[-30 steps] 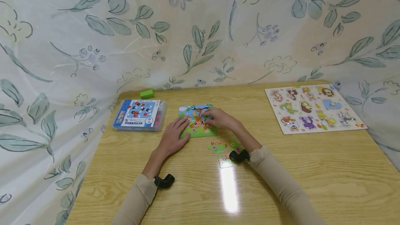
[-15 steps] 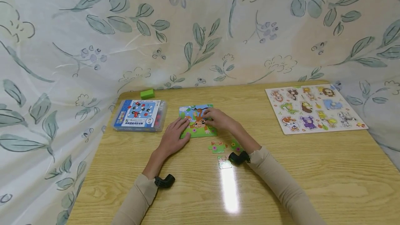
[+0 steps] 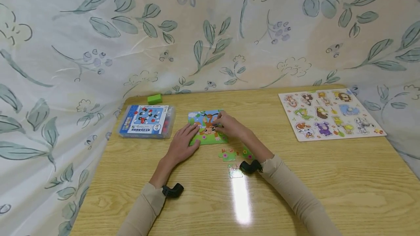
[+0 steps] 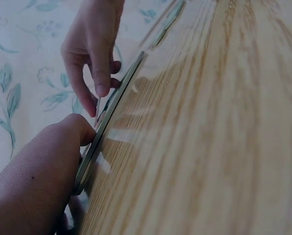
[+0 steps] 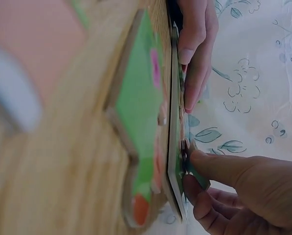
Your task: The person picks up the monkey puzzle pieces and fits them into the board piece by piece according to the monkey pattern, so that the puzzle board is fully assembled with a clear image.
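A monkey jigsaw puzzle (image 3: 207, 140) lies flat on the wooden table in the head view. My left hand (image 3: 182, 143) rests with spread, straight fingers on its left side. Over the right side, my right hand (image 3: 231, 125) pinches a small green puzzle piece (image 5: 201, 177) between thumb and fingers, tilted against the puzzle's surface in the right wrist view. The fingers hide part of the picture there. Loose puzzle pieces lie nearer me: a green one with a pink flower (image 3: 228, 155), another green one (image 3: 247, 152) partly behind my right wrist, and a glare-washed one (image 3: 235, 171).
To the left stands a clear plastic case (image 3: 147, 121) with a molecule picture on its label. Behind it sits a green block (image 3: 154, 99). A white animal peg board (image 3: 331, 114) lies at the right. Floral cloth (image 3: 210, 35) hangs along the table's back edge.
The right hand's fingers shift very slightly over the puzzle's right side. My left hand stays in place, and the loose pieces keep their places.
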`<state>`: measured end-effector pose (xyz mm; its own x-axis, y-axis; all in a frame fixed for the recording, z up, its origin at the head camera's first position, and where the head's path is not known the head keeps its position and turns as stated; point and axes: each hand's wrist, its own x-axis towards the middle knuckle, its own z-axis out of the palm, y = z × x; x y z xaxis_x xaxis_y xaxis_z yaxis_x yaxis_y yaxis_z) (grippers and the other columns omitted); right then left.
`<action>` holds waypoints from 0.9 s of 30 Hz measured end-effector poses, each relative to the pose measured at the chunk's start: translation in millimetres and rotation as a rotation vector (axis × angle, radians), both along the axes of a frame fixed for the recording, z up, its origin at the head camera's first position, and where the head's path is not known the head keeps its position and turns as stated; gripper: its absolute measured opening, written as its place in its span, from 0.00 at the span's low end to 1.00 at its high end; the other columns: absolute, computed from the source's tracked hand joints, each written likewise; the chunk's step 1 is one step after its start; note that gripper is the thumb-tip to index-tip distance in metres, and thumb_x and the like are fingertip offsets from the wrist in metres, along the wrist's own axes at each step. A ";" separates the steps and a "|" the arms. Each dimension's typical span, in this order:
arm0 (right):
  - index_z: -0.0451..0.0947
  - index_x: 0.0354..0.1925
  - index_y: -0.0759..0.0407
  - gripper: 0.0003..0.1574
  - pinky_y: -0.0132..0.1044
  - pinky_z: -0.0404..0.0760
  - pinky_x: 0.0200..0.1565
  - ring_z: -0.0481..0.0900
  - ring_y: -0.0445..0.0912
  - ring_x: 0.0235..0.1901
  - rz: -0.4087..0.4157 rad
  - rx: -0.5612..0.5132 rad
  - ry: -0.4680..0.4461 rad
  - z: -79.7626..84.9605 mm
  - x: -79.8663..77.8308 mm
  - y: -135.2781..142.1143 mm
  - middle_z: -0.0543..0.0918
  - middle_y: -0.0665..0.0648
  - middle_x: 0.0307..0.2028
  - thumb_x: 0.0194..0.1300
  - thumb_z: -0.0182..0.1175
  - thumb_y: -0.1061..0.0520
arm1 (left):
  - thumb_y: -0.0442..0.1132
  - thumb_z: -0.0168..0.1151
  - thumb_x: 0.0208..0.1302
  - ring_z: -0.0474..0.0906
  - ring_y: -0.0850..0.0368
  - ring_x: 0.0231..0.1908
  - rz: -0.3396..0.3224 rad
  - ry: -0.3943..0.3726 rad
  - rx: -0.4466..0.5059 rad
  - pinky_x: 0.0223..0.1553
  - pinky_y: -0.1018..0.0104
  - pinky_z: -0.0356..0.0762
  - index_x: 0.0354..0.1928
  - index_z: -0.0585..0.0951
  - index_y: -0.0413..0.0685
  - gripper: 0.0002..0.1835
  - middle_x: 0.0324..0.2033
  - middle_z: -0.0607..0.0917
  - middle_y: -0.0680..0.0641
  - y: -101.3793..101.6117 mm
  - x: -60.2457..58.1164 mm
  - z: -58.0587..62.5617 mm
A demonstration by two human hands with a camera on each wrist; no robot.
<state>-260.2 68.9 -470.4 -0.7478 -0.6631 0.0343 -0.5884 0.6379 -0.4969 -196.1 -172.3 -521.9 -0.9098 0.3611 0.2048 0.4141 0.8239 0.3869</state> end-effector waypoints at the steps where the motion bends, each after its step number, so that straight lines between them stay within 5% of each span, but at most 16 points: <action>1: 0.81 0.54 0.62 0.19 0.32 0.75 0.36 0.74 0.46 0.35 -0.001 0.006 0.001 0.3 0.6 -0.3 0.71 0.63 0.48 0.66 0.61 0.59 | 0.51 0.51 0.71 0.56 0.47 0.74 0.000 -0.002 0.000 0.72 0.44 0.56 0.71 0.67 0.54 0.28 0.70 0.68 0.50 0.1 0.2 0.2; 27: 0.82 0.53 0.61 0.18 0.28 0.66 0.29 0.68 0.42 0.27 -0.020 0.096 0.078 3.6 7.9 -5.5 0.72 0.62 0.46 0.66 0.59 0.61 | 0.51 0.51 0.71 0.55 0.48 0.74 0.005 0.004 0.000 0.72 0.45 0.56 0.71 0.67 0.55 0.28 0.70 0.68 0.51 0.3 -0.9 -2.7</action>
